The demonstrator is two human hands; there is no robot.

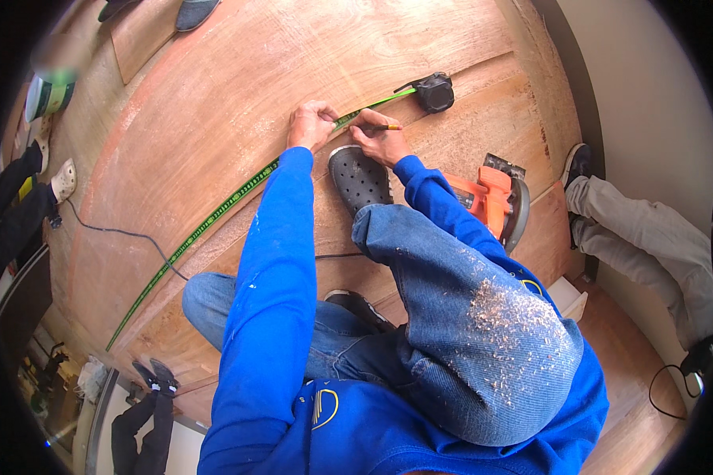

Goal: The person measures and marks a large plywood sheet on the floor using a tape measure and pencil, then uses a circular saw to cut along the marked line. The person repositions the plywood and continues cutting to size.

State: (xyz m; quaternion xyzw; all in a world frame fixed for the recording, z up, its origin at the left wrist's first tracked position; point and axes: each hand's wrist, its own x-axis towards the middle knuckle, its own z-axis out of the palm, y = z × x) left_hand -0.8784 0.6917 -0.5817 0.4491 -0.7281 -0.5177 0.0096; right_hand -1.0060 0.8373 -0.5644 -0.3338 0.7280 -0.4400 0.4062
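Note:
My left hand (312, 125) is closed, its fingers pinching the edge of a green tape measure blade (222, 212) against the reddish wooden board (238, 87). The long blade runs diagonally from the lower left up to the black tape measure case (434, 93), which lies on the board at the upper right. Just right of my left hand, my right hand (382, 142) grips a dark pencil (382, 127) beside the blade. The pencil's tip is hard to make out between the fingers. My black clog (360, 178) rests on the wood just below both hands.
An orange circular saw (493, 198) sits right of my right forearm. A dark cord (127, 232) crosses the board at left and passes by the blade. People stand around: grey trousers (642, 229) at right, a light clog (64, 180) at left, dark trousers (142, 427) at lower left. Sawdust covers my knee.

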